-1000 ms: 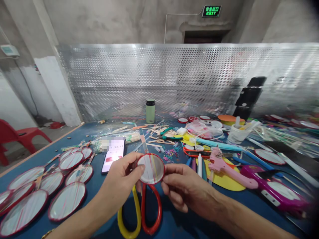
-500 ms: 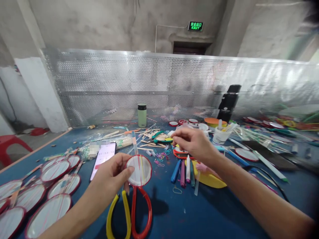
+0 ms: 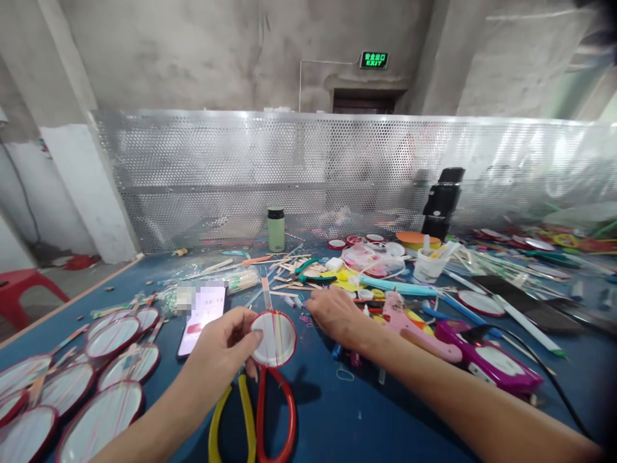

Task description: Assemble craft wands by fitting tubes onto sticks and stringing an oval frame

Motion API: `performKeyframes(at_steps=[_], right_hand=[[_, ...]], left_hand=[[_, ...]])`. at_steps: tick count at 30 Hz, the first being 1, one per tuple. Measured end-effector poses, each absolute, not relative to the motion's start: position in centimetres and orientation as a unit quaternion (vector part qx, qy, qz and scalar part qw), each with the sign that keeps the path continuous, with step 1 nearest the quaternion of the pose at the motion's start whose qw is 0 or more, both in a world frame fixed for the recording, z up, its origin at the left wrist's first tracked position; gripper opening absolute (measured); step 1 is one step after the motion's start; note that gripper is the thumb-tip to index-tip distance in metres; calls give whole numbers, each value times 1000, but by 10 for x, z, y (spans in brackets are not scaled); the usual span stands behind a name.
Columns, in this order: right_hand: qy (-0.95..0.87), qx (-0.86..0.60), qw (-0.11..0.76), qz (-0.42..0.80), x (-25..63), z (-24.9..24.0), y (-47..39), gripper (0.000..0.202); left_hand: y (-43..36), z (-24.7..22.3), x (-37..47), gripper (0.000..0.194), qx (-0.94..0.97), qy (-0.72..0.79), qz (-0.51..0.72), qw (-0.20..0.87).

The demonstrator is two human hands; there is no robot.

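My left hand (image 3: 231,344) pinches a small round white disc with a red rim (image 3: 279,344), its thumb lying on the face. Thin yellow and pink strands run across the disc, and a flat stick (image 3: 267,294) sticks up behind it. Just below are what look like scissors (image 3: 278,421) with one yellow and one red handle; their blades are hidden. My right hand (image 3: 337,315) is lowered to the table, fingers curled down beside small coloured rubber bands (image 3: 306,315). Its fingertips are hidden, so what they hold, if anything, does not show.
Several larger red-rimmed discs (image 3: 103,421) lie at left, beside a phone (image 3: 205,318). Wooden sticks (image 3: 294,265), green-handled pliers (image 3: 311,278) and a green bottle (image 3: 276,230) are further back. Right of centre are a pink glue gun (image 3: 400,321), a purple device (image 3: 496,360) and a white cup (image 3: 428,265).
My right hand has moved down and left from above the table to the rubber bands, uncovering the pink glue gun and purple device. My left hand keeps its hold on the disc.
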State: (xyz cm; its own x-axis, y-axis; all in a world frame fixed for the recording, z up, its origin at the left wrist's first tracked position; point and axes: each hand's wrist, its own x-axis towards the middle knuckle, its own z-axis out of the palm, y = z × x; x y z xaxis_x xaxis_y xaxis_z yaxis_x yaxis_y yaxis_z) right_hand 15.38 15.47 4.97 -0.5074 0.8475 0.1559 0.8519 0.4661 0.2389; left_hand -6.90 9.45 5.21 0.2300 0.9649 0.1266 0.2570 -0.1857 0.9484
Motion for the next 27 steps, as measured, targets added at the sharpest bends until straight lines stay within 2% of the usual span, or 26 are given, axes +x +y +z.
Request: performKeyframes(at_steps=[7,16,21,24,27], right_hand=[[-839,-526,38,-135,168,55,158,16],[-866,-479,11,-143,161,46,156,22],[-860,-487,31,-153,162,48,154,16],[-852,-496,95,-137,166,53,153,11],[-846,-478,235,-23,168,57,150,7]], left_hand=[[93,51,-69,17,650,462,413,440],[92,49,-65,17,649,473,410,433],[93,48,-66,18,653,466,405,437],[94,46,-66,17,649,465,417,435],[95,43,-66,20,654,461,418,429]])
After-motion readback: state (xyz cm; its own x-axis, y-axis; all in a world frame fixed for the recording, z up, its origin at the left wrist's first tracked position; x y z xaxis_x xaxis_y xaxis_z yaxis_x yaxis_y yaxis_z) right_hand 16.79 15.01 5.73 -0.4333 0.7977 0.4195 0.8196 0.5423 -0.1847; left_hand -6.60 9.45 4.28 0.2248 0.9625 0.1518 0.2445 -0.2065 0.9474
